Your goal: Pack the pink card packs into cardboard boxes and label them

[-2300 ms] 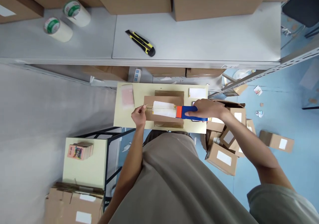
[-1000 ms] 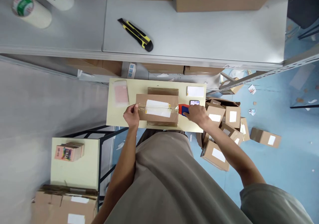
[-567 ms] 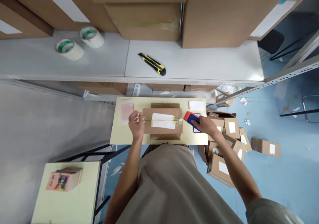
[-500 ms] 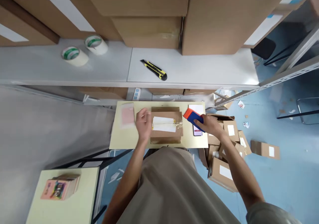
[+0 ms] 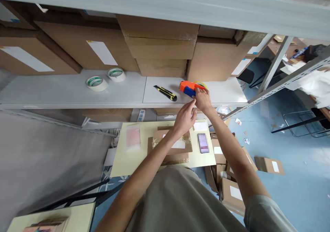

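Observation:
On the grey shelf my right hand [image 5: 203, 99] grips an orange-and-blue tape dispenser [image 5: 189, 87]. A yellow ring, probably a tape roll [image 5: 200, 84], shows behind it. My left hand [image 5: 184, 119] reaches up just beside the right one, fingers stretched and thumb apart, holding nothing I can see. Whether its fingertips touch the right hand, I cannot tell. Below on the cream table, partly covered by my left forearm, lies a taped cardboard box [image 5: 185, 147] with a white label. A black-and-yellow box cutter [image 5: 166, 93] rests on the shelf left of the dispenser.
Two tape rolls [image 5: 96, 83] stand on the shelf, with large cartons [image 5: 165, 48] behind. A phone [image 5: 203, 143] and a pinkish packet [image 5: 133, 137] lie on the cream table [image 5: 123, 163]. Labelled boxes [image 5: 233, 194] are piled at lower right. An upper shelf edge [image 5: 165, 8] crosses overhead.
My right hand has carried the dispenser from above the table up to the shelf. The left hand has left the box's side and moved up and right, its fingers now stretched. The view has tilted up.

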`<state>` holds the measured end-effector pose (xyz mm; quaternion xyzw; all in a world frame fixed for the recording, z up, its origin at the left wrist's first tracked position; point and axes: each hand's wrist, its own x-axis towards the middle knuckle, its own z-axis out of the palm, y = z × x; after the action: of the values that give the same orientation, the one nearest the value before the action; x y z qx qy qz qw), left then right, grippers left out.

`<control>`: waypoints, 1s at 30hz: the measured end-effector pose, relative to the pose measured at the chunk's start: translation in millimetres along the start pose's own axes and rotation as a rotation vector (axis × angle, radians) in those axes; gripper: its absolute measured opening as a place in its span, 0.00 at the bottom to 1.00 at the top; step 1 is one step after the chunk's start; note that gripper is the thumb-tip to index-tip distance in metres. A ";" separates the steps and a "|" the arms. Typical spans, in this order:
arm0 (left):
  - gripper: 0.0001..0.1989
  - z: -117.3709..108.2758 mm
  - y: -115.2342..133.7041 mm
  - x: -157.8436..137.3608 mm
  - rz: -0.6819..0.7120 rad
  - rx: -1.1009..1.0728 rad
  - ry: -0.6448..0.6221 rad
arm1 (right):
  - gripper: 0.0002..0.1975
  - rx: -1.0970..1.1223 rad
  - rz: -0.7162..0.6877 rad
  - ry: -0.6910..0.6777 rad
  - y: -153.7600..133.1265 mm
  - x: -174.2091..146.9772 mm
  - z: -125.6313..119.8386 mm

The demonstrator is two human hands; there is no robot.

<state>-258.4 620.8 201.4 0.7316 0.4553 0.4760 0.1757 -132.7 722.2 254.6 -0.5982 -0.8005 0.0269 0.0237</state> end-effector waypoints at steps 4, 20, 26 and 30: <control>0.24 -25.4 -26.4 -53.8 -0.165 -0.028 -0.044 | 0.30 -0.016 -0.010 0.092 5.8 -5.0 21.2; 0.25 -55.8 -90.3 -260.9 -1.095 0.257 -0.039 | 0.31 0.305 0.343 -0.381 -53.6 -215.6 186.6; 0.26 -64.4 -105.3 -249.2 -1.116 0.379 -0.214 | 0.33 0.595 0.381 -0.091 -33.6 -212.9 222.3; 0.26 -80.2 -121.0 -253.8 -1.105 0.218 -0.219 | 0.37 0.838 0.366 -0.060 -19.0 -214.7 233.2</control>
<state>-421.0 458.5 20.6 0.4442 0.7956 0.1852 0.3681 -106.4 507.5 22.1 -0.6675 -0.6020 0.3697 0.2352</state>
